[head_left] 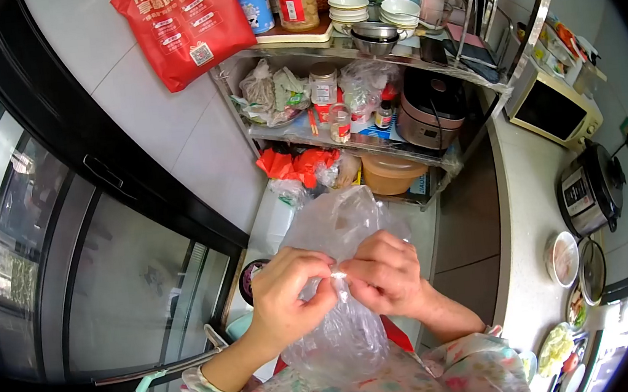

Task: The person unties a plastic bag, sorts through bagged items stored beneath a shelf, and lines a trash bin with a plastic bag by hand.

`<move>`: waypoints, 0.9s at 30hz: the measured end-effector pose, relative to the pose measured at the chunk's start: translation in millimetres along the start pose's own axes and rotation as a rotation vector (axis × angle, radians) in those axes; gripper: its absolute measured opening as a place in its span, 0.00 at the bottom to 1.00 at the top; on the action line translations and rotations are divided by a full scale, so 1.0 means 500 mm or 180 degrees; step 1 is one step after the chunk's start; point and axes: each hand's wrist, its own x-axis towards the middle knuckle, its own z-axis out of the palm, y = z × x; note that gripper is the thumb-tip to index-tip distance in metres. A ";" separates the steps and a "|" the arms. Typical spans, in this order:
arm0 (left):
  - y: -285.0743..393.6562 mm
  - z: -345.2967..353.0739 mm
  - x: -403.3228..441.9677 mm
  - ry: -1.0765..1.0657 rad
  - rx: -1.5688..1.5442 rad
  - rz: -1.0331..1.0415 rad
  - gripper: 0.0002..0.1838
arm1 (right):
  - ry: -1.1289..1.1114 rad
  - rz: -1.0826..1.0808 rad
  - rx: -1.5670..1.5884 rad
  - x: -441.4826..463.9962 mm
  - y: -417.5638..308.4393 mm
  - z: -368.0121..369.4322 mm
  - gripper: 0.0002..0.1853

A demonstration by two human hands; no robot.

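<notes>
Because the plastic bag [348,341] narrowed to a bunched neck [338,275], your left hand [290,298] and right hand [388,272] pinched it there, probably for control.

Red bag [161,55]: bold pale Chinese characters at the top (partly cut off by the picture's edge), smaller lines in boxes below, and a square QR code [201,53]; wording not securely legible. Red label [295,10] on an upper-shelf jar, white label [324,92] on a middle-shelf jar, panel [578,193] on the counter cooker: print too small to read.
</notes>
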 end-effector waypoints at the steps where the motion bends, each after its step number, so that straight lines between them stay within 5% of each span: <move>1: 0.001 0.002 0.000 0.0052 0.0103 0.0089 0.14 | -0.0082 0.0190 0.0318 0.005 -0.004 -0.004 0.07; 5: 0.004 -0.001 0.001 0.0042 0.0192 0.0290 0.16 | -0.0602 0.1199 0.1930 0.016 -0.001 -0.018 0.07; 9: 0.005 -0.001 0.004 -0.0100 0.0161 0.0253 0.15 | -0.0953 0.1655 0.2005 0.029 -0.008 -0.025 0.08; 12: 0.005 -0.001 -0.002 -0.0224 0.0068 0.0040 0.13 | -0.0903 0.0573 0.1098 0.039 -0.003 -0.020 0.09; 18: 0.004 -0.013 -0.017 -0.0463 -0.0707 -0.0786 0.09 | -0.0377 -0.0252 0.0153 0.028 -0.001 -0.002 0.12; 23: 0.007 -0.023 -0.026 -0.0298 -0.2373 -0.2000 0.07 | -0.0175 -0.0194 0.0532 0.020 -0.002 0.006 0.11; 27: 0.000 -0.037 -0.027 -0.0073 -0.2172 -0.1948 0.07 | -0.0096 0.0260 0.0972 0.016 0.000 0.002 0.10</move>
